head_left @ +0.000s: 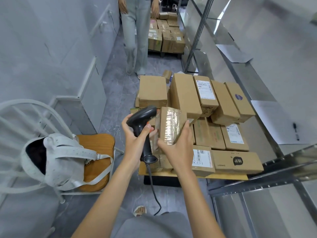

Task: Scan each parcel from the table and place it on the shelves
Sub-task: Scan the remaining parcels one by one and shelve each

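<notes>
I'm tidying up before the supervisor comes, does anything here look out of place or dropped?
Yes: one small cardboard box lies tilted on the floor beyond the stacked parcels, apart from the pile, as if it fell. Nothing else stands out.

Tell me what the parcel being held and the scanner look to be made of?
The parcel looks like brown cardboard wrapped in glossy clear tape, judging by its shiny streaks. The scanner seems to be matte black plastic, with dull, even highlights.

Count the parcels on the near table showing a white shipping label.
3: one upright box at the back, one at mid-right, one at the front beside the right hand. Labels facing down or sideways may be hidden.
</notes>
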Available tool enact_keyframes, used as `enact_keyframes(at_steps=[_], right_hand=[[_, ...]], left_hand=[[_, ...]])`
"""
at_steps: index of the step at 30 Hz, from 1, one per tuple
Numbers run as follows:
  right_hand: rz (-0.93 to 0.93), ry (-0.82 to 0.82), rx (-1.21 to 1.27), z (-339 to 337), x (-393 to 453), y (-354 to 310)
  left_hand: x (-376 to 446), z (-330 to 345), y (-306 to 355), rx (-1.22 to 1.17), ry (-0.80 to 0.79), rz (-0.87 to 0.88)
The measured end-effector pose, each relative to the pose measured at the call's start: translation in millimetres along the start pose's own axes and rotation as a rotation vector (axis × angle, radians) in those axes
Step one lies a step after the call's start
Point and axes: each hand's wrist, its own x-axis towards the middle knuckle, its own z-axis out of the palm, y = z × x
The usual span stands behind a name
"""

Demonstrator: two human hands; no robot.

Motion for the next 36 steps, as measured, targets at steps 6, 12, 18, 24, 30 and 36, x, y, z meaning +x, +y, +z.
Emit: enact_keyframes(at_steps=[6, 12, 18, 24, 30, 36], right_hand=[[0.072, 0.049, 0.522, -10, 1, 12], [0.022, 0.003, 0.618, -17, 7, 8], [-0.022, -0.174, 0.450, -20, 10, 7], [-0.048, -0.076, 0.521, -24, 10, 11], [-0.153, 0.187, 0.453, -32, 9, 7], [-0.195, 0.369, 0.301, -45, 10, 7]], left_hand=[[9, -12, 7, 0.014, 0.099, -0.061], [5, -2, 8, 0.049, 0.034, -0.098], [2, 5, 12, 0.060, 0.013, -0.028], [-1, 7, 20, 0.124, -0.025, 0.043], [-4, 9, 41, 0.320, -0.135, 0.293], [-7, 11, 50, 0.340, -0.191, 0.334]])
